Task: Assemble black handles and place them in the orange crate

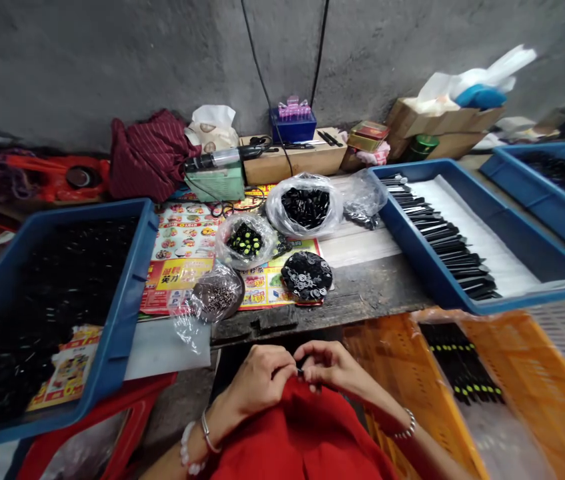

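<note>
At the worktop (377, 288), left hand (268, 375) and right hand (331, 365) pinch a dark piece (300, 371), seemingly assembling; next needs steady alignment.

The dark piece (300, 371) between the left hand (263, 380) and right hand (331, 368) is mostly hidden, too small to identify. The left edge crops a blue tray (129, 280); its black contents (62, 280) blur together.

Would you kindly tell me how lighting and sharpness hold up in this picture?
Head view: the left blue tray is blurred, its dark pieces merging; head view: the clear bag at centre catches bright highlights; head view: left hand and right hand look fairly clear, but the small dark piece at their grip is too tiny to identify.
</note>
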{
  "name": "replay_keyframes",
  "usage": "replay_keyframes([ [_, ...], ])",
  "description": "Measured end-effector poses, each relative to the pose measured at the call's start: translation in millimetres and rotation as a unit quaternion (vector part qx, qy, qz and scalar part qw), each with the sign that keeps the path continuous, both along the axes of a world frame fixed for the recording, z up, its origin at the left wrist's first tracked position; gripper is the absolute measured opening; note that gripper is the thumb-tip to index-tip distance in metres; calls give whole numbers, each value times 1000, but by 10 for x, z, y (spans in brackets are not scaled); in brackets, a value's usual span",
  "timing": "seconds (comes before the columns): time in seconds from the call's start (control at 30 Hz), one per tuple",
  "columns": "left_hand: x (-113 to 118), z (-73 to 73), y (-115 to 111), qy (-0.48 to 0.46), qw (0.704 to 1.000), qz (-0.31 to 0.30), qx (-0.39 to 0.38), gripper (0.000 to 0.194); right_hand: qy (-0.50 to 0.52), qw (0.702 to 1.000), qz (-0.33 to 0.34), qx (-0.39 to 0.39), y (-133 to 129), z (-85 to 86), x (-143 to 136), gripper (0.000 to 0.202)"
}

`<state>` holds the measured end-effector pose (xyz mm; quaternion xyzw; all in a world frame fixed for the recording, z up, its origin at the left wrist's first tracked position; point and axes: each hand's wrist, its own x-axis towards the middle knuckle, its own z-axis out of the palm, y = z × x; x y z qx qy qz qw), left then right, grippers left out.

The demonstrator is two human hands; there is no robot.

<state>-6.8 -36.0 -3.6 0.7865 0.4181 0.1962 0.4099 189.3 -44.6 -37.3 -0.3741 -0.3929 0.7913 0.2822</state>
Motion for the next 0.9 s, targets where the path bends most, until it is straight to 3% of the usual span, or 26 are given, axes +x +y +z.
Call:
replay_keyframes([
  [0.1, 10, 34, 54, 2, 1000, -8, -9, 26, 0, 1000, -24, -12, 12, -23, 39, 32],
  [0.3, 69, 107, 211, -22, 997, 51, -49, 23, -62, 991, -117, 33, 52, 61, 198, 30],
  [0.6, 127, 186, 387, -55, 988, 0, -142, 24, 101, 953, -250, -136, -64, 27, 309, 33],
  [0.67, 124, 201, 578, -51, 995, 34, -83, 22, 142, 941, -263, -162, -73, 12, 330, 33],
  [0.8, 172, 217, 1141, 49, 983, 107, 137, 18, 187, 922, -279, -193, -100, 11, 343, 36],
  [0.9, 258, 184, 1491, 101, 971, 114, 182, 19, 191, 915, -297, -198, -140, 4, 318, 36],
])
